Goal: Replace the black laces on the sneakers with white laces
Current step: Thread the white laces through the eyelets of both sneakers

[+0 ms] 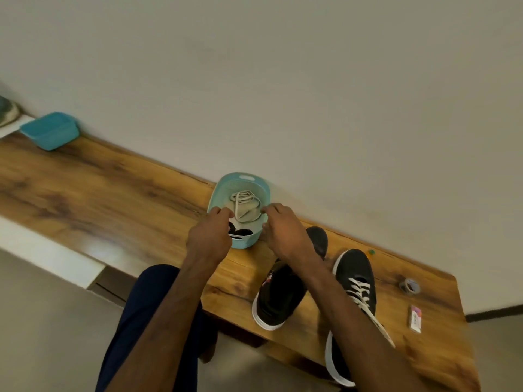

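Though illegible, pink print on packet [415,318]; hands [210,232] [284,230] on white lace [244,200].

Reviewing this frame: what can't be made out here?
All in the head view.
1. Whether the left hand and right hand pinch the white lace: fingers curl away and are blurred.
2. Dark items in the basket: the left hand overlaps them.
3. Lacing of the sneaker by the basket: the right forearm crosses it.
4. Packet print: too small.
5. Grey object: cut off by the left edge.
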`<move>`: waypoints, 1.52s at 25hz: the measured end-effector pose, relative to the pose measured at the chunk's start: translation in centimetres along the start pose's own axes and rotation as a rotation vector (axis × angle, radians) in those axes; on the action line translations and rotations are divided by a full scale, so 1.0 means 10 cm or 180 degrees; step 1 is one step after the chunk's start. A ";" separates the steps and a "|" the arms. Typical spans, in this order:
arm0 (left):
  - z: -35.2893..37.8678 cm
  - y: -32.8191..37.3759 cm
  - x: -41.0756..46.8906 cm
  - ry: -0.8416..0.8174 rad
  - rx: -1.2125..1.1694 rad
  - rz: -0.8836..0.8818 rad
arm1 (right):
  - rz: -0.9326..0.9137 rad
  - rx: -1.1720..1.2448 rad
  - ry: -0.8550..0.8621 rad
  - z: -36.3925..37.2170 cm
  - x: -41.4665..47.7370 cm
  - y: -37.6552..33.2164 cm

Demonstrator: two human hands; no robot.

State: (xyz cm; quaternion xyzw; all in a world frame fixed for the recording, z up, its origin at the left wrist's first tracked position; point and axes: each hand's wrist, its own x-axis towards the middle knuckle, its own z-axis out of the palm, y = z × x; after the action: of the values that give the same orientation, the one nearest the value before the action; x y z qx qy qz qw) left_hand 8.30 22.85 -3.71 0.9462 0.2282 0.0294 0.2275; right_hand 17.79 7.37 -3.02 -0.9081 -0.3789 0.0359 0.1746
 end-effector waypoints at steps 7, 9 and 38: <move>-0.03 0.03 0.12 0.0103 0.0274 0.0043 | -0.0057 -0.0780 -0.1132 0.53 1.40 0.07; -0.02 0.03 0.15 0.0132 0.0297 0.0019 | -0.0082 -0.0841 -0.1256 0.70 1.55 0.15; 0.77 0.56 -0.74 -0.1223 0.0762 0.0268 | 0.1547 0.2717 0.1389 -0.27 -2.15 0.78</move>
State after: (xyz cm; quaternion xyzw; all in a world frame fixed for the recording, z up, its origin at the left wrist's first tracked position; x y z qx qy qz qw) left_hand 5.28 11.88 -7.74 0.9633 0.1429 -0.1692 0.1514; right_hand 8.31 -13.60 -4.61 -0.8043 -0.0645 0.0366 0.5896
